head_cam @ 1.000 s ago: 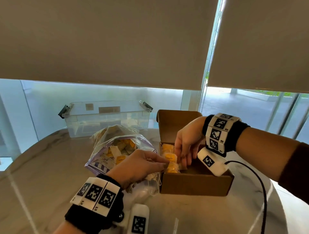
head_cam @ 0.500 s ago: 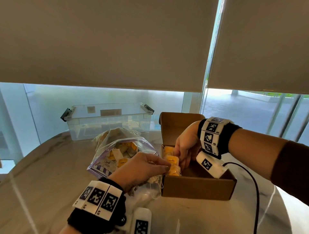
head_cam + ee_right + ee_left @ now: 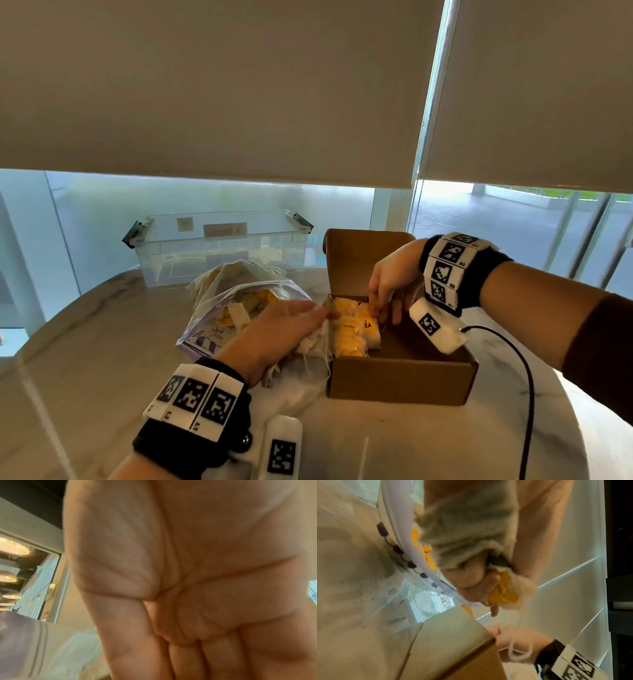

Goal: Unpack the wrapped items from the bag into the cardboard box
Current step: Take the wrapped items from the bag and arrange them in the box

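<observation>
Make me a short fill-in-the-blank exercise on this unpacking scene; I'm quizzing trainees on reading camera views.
1. The wrapped yellow items stand in a row along the ____ side of the cardboard box, as the head view shows it.
2. The bag lies to the ____ of the box.
3. Behind the bag stands a clear plastic ____.
4. The left hand keeps a grip on a bundle of wrapped ____.

Missing words: left; left; bin; items

Round marble-look table (image 3: 102, 346), on it clear plastic tub (image 3: 219, 250), open bag (image 3: 239, 308), cardboard box (image 3: 400, 380)
</observation>
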Tool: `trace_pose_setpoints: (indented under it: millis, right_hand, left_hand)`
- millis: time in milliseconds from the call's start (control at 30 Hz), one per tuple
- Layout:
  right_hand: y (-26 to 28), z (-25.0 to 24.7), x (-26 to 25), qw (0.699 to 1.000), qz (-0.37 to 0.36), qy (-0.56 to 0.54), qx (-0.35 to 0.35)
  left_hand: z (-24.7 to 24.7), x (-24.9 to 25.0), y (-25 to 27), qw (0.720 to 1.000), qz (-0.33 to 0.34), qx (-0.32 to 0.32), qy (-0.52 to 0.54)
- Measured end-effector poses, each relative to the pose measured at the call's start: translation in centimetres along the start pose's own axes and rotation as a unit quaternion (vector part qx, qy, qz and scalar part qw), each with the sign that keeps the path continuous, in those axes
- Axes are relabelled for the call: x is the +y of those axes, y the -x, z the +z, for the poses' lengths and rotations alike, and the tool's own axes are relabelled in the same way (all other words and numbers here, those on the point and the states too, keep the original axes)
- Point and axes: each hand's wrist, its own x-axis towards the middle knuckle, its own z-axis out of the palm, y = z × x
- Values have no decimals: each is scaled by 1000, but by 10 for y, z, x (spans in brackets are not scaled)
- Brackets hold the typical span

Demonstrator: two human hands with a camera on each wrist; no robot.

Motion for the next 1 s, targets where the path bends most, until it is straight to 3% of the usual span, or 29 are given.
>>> trace_pose_setpoints:
  millis: [100,167,233,300,467,800,1000]
  right_hand:
    - [16,-2,-4,997,-44,-6,58]
    - [28,-1,-11,987,-100,-12,128]
    - [39,4,-20,967,-168,-23,189]
    - [49,12,-33,947,-230,-36,223]
    - [59,35,-62,916,-304,-101,242]
    - [53,47,-73,902,-265,-232,250]
    - [51,45,-78,900,-247,-247,261]
  left_hand:
    - [-7,4,1,976,26,51,212]
    - [-13,5,1,932,46,42,358]
    - [-16,7,-1,901,48,17,430]
    - [-14,9,-1,901,60,22,429]
    - [-3,5,1,946,94,111,292]
    - [-1,7,2,932,103,133,321]
    - [0,6,2,958,105,130,232]
